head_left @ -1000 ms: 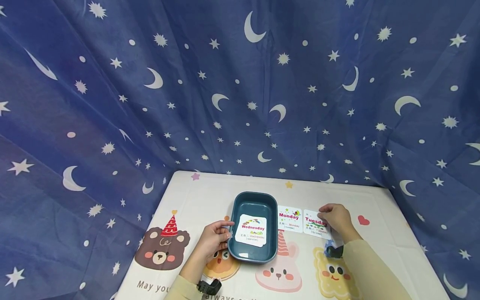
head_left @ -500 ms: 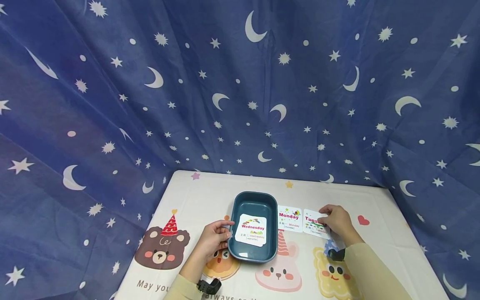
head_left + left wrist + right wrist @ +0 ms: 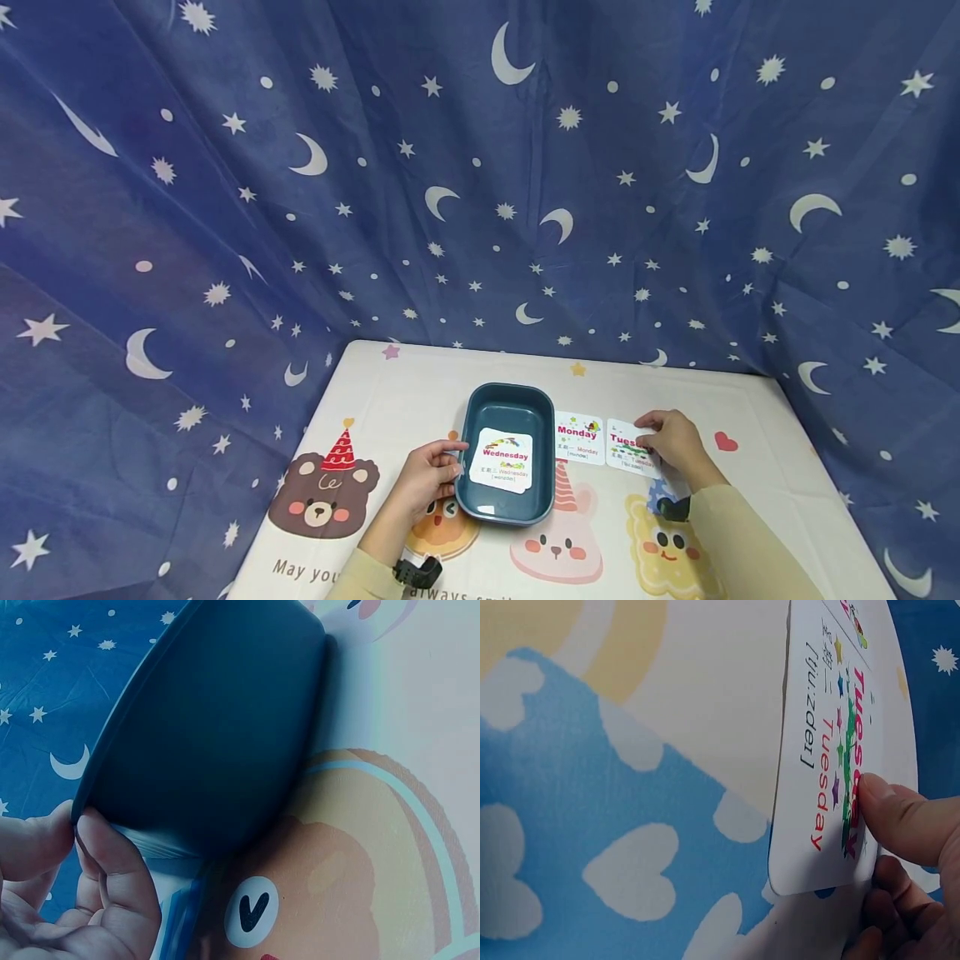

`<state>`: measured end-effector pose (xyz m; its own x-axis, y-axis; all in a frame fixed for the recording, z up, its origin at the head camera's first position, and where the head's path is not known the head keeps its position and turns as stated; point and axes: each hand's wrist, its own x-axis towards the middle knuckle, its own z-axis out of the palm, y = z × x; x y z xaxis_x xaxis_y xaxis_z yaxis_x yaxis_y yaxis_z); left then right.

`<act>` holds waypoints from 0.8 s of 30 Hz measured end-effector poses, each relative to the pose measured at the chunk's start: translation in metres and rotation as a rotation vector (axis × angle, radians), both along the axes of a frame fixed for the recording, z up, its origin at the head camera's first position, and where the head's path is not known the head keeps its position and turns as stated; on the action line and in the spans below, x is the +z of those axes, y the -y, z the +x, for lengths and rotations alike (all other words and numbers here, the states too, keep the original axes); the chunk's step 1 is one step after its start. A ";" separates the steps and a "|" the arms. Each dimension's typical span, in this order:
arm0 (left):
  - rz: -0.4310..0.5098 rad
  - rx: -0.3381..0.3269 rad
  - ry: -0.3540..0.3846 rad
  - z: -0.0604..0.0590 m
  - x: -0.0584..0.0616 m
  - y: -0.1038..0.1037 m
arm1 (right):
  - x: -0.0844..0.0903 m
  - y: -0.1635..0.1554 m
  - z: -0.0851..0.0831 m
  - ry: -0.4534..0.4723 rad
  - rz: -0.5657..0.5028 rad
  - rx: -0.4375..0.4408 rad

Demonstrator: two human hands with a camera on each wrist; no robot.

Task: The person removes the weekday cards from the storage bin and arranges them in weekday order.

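A dark teal tray (image 3: pixel 525 406) stands on the cartoon table mat, with a white "Wednesday" card (image 3: pixel 505 459) lying inside it. My left hand (image 3: pixel 429 478) grips the tray's left rim (image 3: pixel 120 735), thumb and fingers pinching the edge. To the tray's right lie a "Monday" card (image 3: pixel 579 439) and a "Tuesday" card (image 3: pixel 624 447). My right hand (image 3: pixel 670 439) rests on the right part of the Tuesday card (image 3: pixel 832 750), thumb pressed on its face and the other fingers curled by its edge; whether they reach under the card is hidden.
The mat (image 3: pixel 420 392) shows a bear (image 3: pixel 322 496), a rabbit (image 3: pixel 558 546) and other cartoon figures. A dark blue cloth with stars and moons (image 3: pixel 480 167) hangs behind and along both sides of the table. Both forearms wear pale yellow sleeves with black wrist mounts.
My right hand has shifted slightly left over the Tuesday card, covering more of its word. The left hand and the tray have not moved.
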<state>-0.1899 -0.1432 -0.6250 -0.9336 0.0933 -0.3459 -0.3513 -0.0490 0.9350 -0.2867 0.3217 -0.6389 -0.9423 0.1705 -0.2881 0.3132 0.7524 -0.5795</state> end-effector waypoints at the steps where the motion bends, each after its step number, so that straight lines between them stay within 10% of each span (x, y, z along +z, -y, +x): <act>1: 0.000 0.003 0.004 0.000 0.000 0.000 | 0.000 0.000 0.000 -0.002 0.000 0.008; 24: -0.009 0.014 0.004 -0.001 -0.003 0.000 | -0.002 0.001 -0.002 -0.027 0.006 0.064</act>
<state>-0.1907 -0.1432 -0.6276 -0.9333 0.0766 -0.3508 -0.3547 -0.0452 0.9339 -0.2890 0.3206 -0.6410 -0.9587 0.1111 -0.2620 0.2488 0.7741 -0.5822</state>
